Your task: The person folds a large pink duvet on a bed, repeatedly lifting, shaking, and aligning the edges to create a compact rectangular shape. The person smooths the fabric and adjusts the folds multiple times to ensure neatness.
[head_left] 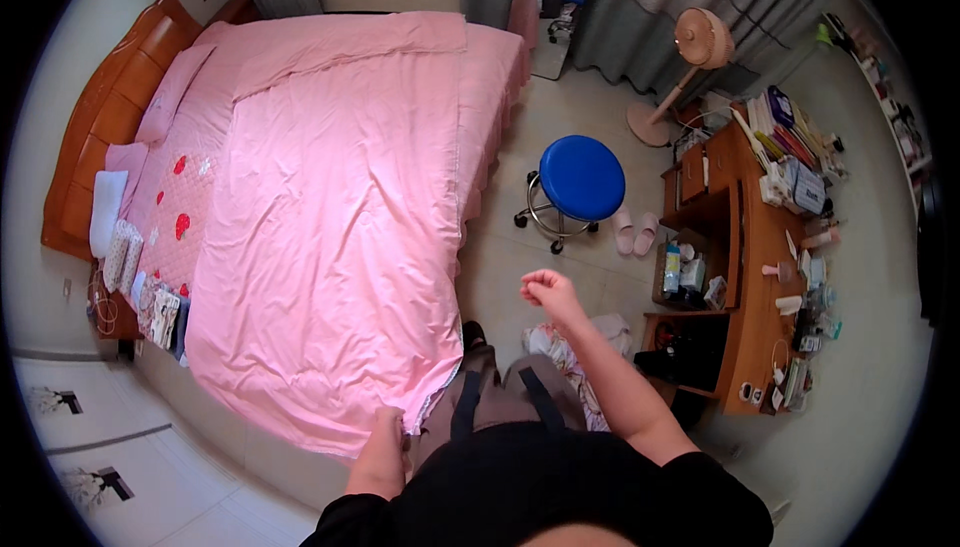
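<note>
Left hand (390, 419) nearer, at near edge of pink quilt (330, 237); finger closure hidden, cannot tell. Quilt spreads ahead and leftward of those fingers, long axis running away. Right hand (548, 289) apart, fingers curled together.

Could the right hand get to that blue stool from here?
Probably, though perhaps only with a lean or step: the right hand is loosely curled, with no object visible in it, and nothing seems to stand between it and the blue stool.
</note>
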Motion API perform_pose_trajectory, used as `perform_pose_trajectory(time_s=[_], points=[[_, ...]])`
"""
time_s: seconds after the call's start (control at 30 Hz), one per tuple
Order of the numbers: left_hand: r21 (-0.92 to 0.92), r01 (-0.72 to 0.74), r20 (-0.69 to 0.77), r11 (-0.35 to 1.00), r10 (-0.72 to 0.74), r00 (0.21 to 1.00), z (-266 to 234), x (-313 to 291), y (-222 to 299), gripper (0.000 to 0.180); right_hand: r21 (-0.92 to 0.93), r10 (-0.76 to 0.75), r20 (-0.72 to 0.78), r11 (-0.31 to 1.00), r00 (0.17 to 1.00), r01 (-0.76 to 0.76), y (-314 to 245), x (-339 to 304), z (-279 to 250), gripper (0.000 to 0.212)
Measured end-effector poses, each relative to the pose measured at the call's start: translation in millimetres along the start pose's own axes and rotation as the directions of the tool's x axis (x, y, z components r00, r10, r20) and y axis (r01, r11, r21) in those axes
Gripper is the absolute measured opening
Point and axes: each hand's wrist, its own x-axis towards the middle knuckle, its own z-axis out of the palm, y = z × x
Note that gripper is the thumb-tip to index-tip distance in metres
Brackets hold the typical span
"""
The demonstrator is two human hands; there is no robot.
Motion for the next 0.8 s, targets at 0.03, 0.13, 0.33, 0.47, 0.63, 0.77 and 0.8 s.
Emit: perform_pose_trajectory(time_s=[0.03,0.13,0.33,0.47,0.63,0.77,0.8], points=[[0.083,0.024,0.062,0.996,-0.029,0.998,-5.9,-2.6,-5.5,0.015,-0.003,0.010,-0.017,1.000,1.000,-0.010,-8.4,13.6,-1.9,0.015],[0.241,0.015,0.084,0.971,-0.037,0.996,-16.0,-14.7,-26.0,0.018,0.001,0.078,-0.037,0.997,0.996,-0.078,-26.6,51.7,-5.8,0.015],[0.440,-0.024,0.146,0.898,-0.045,0.988,-8.0,-72.6,-50.3,0.026,-0.182,0.132,0.056,0.976,0.990,-0.120,-61.3,143.6,1.6,0.016],[0.639,-0.135,0.118,0.757,0.077,0.990,11.0,-104.0,14.7,0.033,-0.243,0.204,0.177,0.957,0.963,-0.158,-82.9,230.7,10.6,0.016],[0.167,-0.277,-0.525,0.946,0.323,0.788,72.4,-124.8,206.5,0.037,-0.276,0.443,0.228,0.883,0.867,-0.379,-91.8,362.1,13.9,0.022],[0.366,-0.657,-0.428,0.659,0.746,0.510,143.8,-126.3,401.6,0.039,-0.344,0.530,0.162,0.821,0.833,-0.456,-67.5,459.4,18.1,0.036],[0.430,-0.641,-0.351,0.635,0.772,0.530,164.6,-124.9,441.7,0.042,-0.342,0.534,0.175,0.821,0.827,-0.458,-57.1,480.8,19.6,0.040]])
